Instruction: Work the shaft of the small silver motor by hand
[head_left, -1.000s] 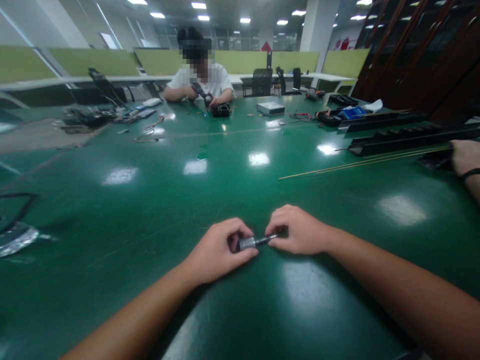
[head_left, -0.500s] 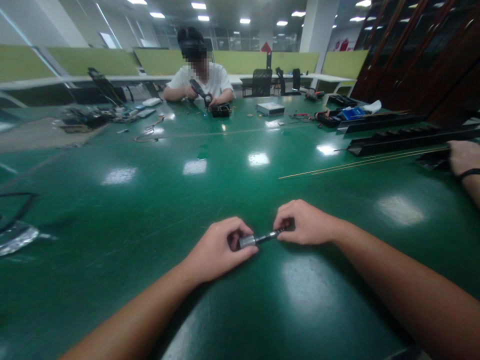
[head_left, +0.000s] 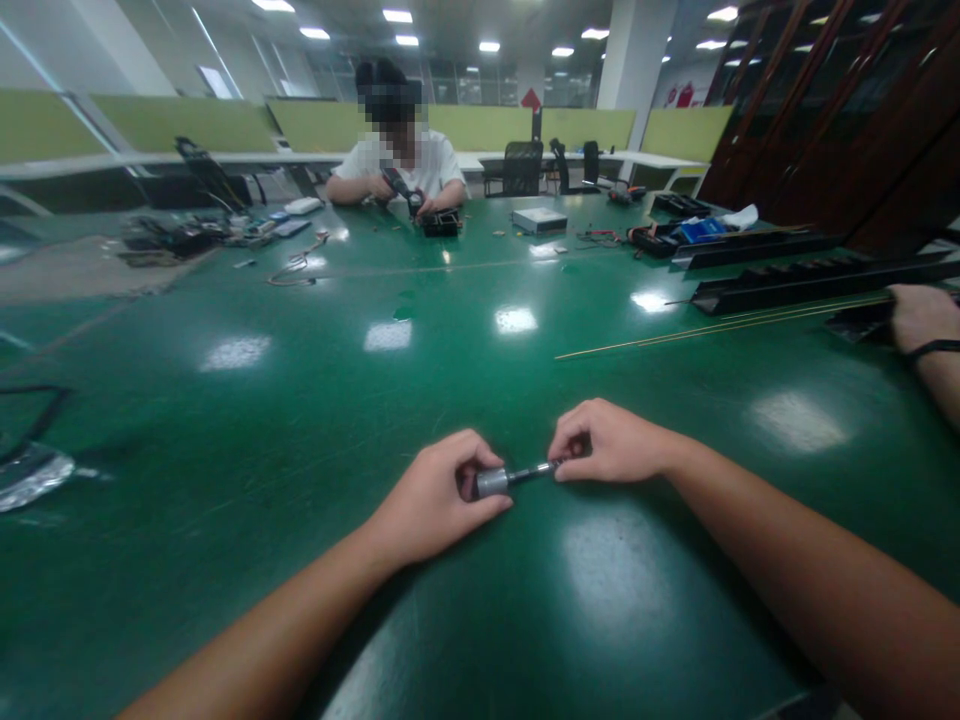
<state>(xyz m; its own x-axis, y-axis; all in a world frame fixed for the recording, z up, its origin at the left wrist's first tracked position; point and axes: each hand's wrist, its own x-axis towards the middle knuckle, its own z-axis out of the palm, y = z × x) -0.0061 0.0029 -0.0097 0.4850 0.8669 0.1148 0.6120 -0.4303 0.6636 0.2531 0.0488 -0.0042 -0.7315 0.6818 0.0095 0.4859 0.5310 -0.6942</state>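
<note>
Low over the green tabletop (head_left: 300,430), my left hand (head_left: 442,490) curls its thumb and fingers around a short silver cylinder (head_left: 493,482) with a dark end. A thin dark-and-silver rod (head_left: 529,471) extends from the cylinder toward the right. My right hand (head_left: 607,440) pinches the rod's far end between thumb and fingertips. That tip is mostly hidden by the fingers. Cylinder and rod lie in one line, nearly level, and look joined; their exact kind is unclear.
Across the table a person (head_left: 405,165) holds a power tool over a black part. At right, another person's hand (head_left: 922,318) rests by black metal channels (head_left: 795,285) and thin rods (head_left: 675,338). A white box (head_left: 540,219) and cables (head_left: 296,268) lie farther back.
The view has shifted very slightly. Both hands keep their grip on the cylinder and rod, with only tiny movement of the fingers.
</note>
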